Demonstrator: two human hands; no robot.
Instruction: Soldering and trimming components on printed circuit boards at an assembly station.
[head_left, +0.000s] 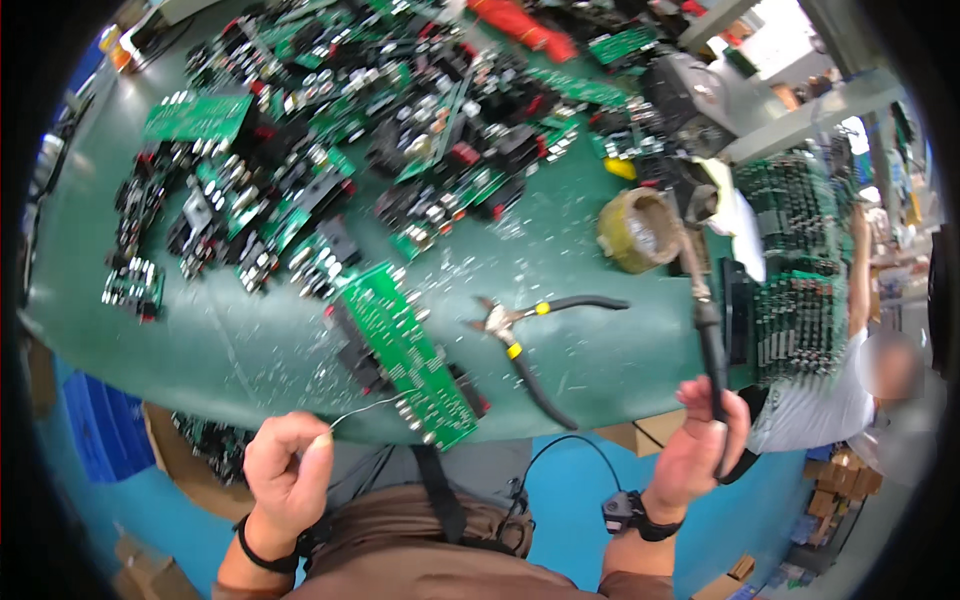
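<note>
Between the thumb and forefinger of my left hand (287, 468) is a thin silvery solder wire (365, 407). Its far end reaches the lower part of a green circuit board (405, 350), which lies at the table's near edge with dark components beneath it. At the right, my right hand (692, 450) grips a soldering iron (711, 350) by its black handle, with its metal end pointing away from me toward a stand area. The iron is apart from the board. A pair of cutters (502, 322) with black handles lies spread between the board and the iron.
A heap of circuit boards (440, 120) covers the green table's far side (100, 220). A roll of yellowish tape (637, 230) sits beside the iron. Stacked boards (800, 270) and a co-worker's arm (860, 270) are at the right. Small clippings dot the tabletop.
</note>
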